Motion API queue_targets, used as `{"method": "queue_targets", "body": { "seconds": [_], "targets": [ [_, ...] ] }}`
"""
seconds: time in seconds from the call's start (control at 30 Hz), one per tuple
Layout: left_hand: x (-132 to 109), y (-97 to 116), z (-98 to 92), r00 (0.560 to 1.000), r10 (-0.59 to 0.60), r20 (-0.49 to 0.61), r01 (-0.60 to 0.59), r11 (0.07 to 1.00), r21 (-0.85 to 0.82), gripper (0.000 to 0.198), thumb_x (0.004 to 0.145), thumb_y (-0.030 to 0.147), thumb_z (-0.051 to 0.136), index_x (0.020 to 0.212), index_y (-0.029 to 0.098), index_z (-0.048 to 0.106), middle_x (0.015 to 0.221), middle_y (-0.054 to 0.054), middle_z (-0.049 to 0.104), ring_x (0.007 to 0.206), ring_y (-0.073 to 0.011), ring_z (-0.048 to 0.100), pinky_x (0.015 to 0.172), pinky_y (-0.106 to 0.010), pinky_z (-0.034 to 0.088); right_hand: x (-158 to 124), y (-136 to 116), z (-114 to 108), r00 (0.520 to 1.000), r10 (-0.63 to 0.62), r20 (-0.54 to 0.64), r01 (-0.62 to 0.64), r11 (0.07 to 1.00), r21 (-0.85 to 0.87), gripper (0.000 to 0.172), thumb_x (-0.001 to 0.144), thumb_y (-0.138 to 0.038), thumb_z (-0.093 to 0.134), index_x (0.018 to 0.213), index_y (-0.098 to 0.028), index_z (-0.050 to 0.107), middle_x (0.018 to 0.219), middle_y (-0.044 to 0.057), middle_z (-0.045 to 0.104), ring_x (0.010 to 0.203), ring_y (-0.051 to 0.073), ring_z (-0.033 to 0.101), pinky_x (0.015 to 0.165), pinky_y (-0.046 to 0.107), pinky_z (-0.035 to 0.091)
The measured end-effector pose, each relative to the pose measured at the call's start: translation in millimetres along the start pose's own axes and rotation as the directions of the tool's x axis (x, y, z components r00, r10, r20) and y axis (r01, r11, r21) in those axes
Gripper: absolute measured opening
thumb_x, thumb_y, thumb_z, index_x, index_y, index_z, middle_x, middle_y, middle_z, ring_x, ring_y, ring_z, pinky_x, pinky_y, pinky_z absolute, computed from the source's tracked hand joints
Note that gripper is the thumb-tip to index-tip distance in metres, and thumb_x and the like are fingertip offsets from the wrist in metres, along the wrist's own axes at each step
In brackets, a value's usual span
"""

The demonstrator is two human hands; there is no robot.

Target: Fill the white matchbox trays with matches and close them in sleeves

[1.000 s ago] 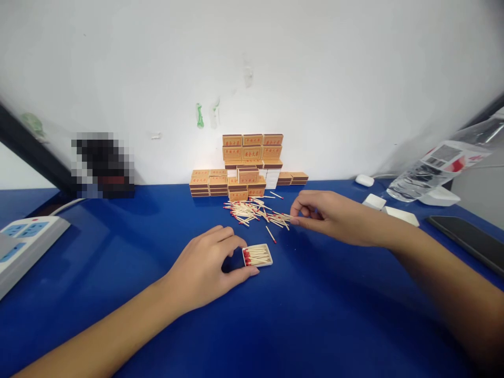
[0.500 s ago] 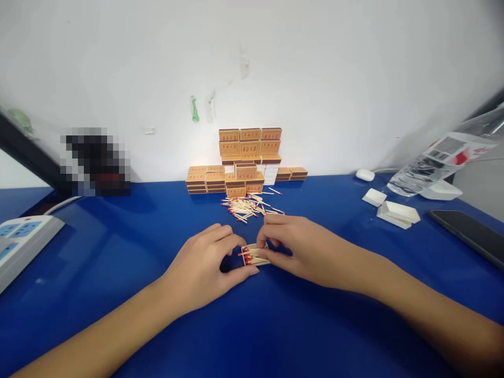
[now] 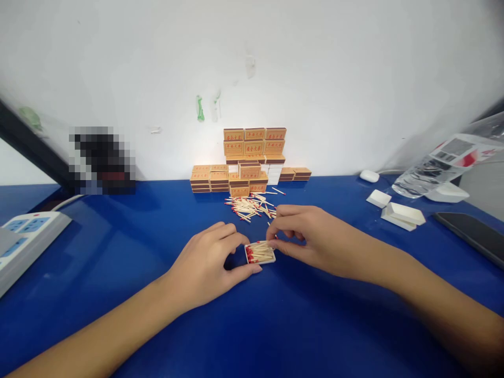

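Observation:
A small white matchbox tray (image 3: 260,252) full of red-tipped matches lies on the blue table (image 3: 118,236). My left hand (image 3: 208,265) grips the tray's left end between thumb and fingers. My right hand (image 3: 305,236) sits at the tray's right end, its fingers curled and pinched together at the match ends. Just behind the hands lies a loose pile of matches (image 3: 252,206).
Stacked orange matchboxes (image 3: 248,160) stand against the white wall. Empty white trays (image 3: 397,212), a white earbud case (image 3: 369,176), a plastic bag (image 3: 441,165) and a dark phone (image 3: 472,233) lie at the right. A power strip (image 3: 21,241) sits at the left.
My right hand came back from the loose pile to the tray and set matches into it, then drew slightly right. My left hand kept hold of the tray.

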State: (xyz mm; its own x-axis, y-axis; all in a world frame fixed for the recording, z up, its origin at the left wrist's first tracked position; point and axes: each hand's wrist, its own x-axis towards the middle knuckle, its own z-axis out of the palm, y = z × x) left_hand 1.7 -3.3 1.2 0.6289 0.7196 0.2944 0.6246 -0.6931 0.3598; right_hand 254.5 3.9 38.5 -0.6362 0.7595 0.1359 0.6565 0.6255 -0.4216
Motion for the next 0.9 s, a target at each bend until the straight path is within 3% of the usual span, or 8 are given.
{"method": "queue_targets", "body": {
  "seconds": [0.27,0.73,0.9],
  "targets": [
    [-1,1,0.9,1.0,0.018,-0.011,-0.017,1.0,0.014,0.031,0.092,0.049,0.076,0.103,0.019,0.071,0.086,-0.002,0.061,0.081,-0.021,0.056,0.071,-0.034,0.044,1,-6,11,0.998,-0.029,-0.055,0.025,0.998,-0.059,0.012,0.099,-0.019,0.066,0.098,-0.021,0.078,0.089,0.002,0.062,0.072,0.013,0.056,0.064,0.028,0.038],
    [-1,0,0.2,1.0,0.003,0.004,-0.003,1.0,0.01,0.032,0.093,0.05,0.075,0.102,0.019,0.072,0.086,-0.002,0.061,0.081,-0.0208,0.056,0.072,-0.035,0.044,-3,-2,4,0.989,-0.019,0.145,0.024,0.999,-0.03,0.016,0.103,-0.022,0.057,0.092,-0.02,0.069,0.092,0.003,0.065,0.077,0.016,0.057,0.07,0.03,0.041],
    [-1,0,-0.9,1.0,-0.007,0.027,0.007,1.0,-0.002,0.032,0.093,0.05,0.074,0.102,0.02,0.071,0.086,-0.002,0.061,0.082,-0.0213,0.055,0.073,-0.036,0.045,-4,-8,6,0.988,-0.028,0.149,0.018,0.998,0.068,0.016,0.105,-0.025,0.055,0.091,-0.02,0.063,0.093,0.002,0.066,0.079,0.015,0.058,0.071,0.03,0.042]
  ]
}}
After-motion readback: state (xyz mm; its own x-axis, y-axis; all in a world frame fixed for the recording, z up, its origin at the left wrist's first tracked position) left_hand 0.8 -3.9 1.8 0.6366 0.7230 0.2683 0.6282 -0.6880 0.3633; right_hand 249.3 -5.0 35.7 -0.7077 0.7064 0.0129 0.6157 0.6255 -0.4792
